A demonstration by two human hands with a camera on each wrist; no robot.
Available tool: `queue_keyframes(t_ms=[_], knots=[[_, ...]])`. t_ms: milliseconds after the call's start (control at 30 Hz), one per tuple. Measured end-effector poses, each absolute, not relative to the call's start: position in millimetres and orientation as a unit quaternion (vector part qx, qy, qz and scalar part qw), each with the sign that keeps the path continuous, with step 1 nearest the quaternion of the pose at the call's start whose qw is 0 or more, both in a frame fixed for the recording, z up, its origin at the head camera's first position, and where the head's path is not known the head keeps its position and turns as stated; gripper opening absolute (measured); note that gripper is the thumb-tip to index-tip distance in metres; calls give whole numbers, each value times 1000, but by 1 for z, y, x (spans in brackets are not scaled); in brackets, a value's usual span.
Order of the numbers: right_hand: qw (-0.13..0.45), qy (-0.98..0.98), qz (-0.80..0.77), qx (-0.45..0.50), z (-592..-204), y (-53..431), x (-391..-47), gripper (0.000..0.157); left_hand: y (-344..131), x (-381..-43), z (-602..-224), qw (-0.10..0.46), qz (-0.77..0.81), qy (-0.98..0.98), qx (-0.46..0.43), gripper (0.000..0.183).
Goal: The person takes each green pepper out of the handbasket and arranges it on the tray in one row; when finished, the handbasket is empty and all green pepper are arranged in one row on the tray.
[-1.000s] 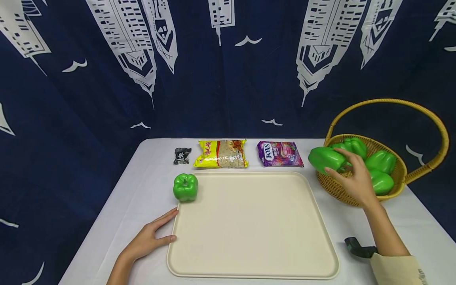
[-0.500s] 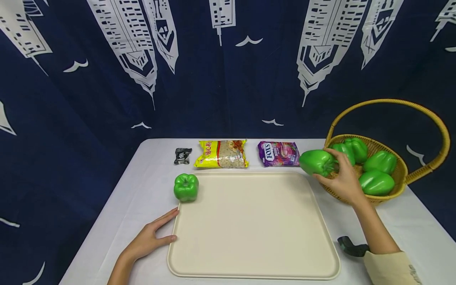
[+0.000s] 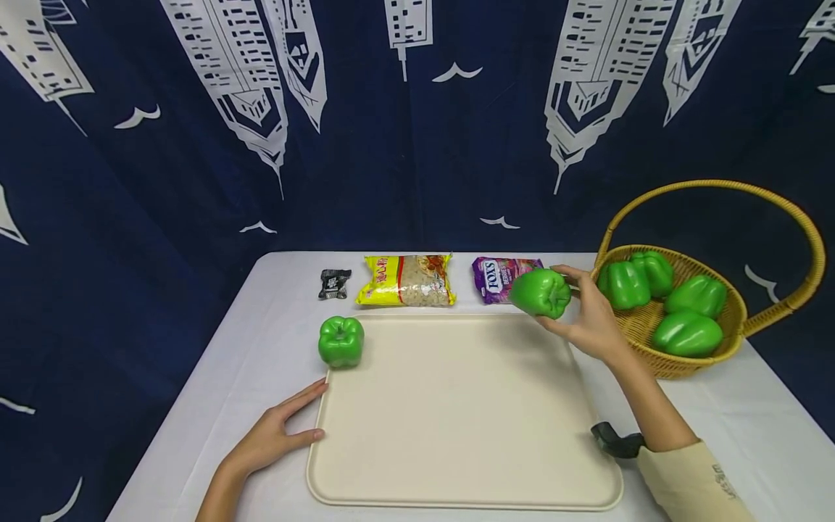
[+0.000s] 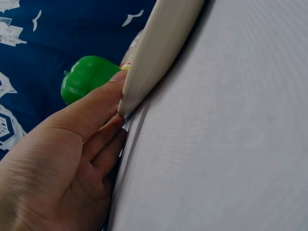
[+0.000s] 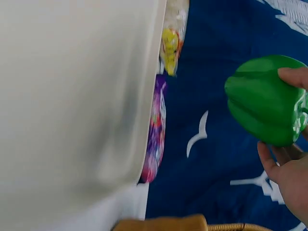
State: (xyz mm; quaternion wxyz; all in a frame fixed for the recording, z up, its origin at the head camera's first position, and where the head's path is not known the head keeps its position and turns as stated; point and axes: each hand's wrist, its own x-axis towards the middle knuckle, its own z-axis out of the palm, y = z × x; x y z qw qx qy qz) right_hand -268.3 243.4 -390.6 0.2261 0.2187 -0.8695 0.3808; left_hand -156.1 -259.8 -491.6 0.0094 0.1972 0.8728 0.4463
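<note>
My right hand (image 3: 590,322) grips a green bell pepper (image 3: 540,293) between thumb and fingers, above the back right corner of the cream tray (image 3: 457,420). The right wrist view shows this bell pepper (image 5: 267,98) with its stem end towards the palm. My left hand (image 3: 270,435) touches the tray's left edge with fingers and thumb extended. In the left wrist view the thumb lies against the tray rim (image 4: 159,53), the other fingers below it. Another green bell pepper (image 3: 341,341) sits upright at the tray's back left corner.
A wicker basket (image 3: 652,359) with a tall handle stands at the right, holding several green bell peppers (image 3: 688,333). Behind the tray lie a small black packet (image 3: 335,283), a yellow food bag (image 3: 406,280) and a purple candy bag (image 3: 493,279). A dark blue curtain (image 3: 417,181) hangs behind the table.
My right hand has carried the bell pepper left from the basket's rim to above the tray's back right corner, turning its stem end more towards the head camera. The left hand has stayed still.
</note>
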Motion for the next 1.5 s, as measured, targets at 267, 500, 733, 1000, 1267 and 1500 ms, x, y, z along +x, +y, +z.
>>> queue_keyframes(t_ms=[267, 500, 733, 1000, 1267, 1500], knots=[[194, -865, 376, 271, -392, 201, -269, 82, -260, -155, -490, 14, 441, 876, 196, 70], [139, -863, 368, 318, -404, 158, -268, 77, -260, -155, -491, 12, 447, 872, 197, 68], [96, -860, 343, 366, -415, 109, -267, 73, -259, -156, -489, 12, 435, 879, 194, 69], [60, -863, 322, 383, -432, 71, -269, 73, -259, -156, -490, 16, 437, 879, 190, 69], [51, -867, 325, 374, -432, 45, -267, 72, -260, -155, -490, 14, 433, 882, 188, 70], [60, -866, 332, 371, -433, 36, -268, 73, -260, -155, -487, 14, 436, 879, 191, 70]])
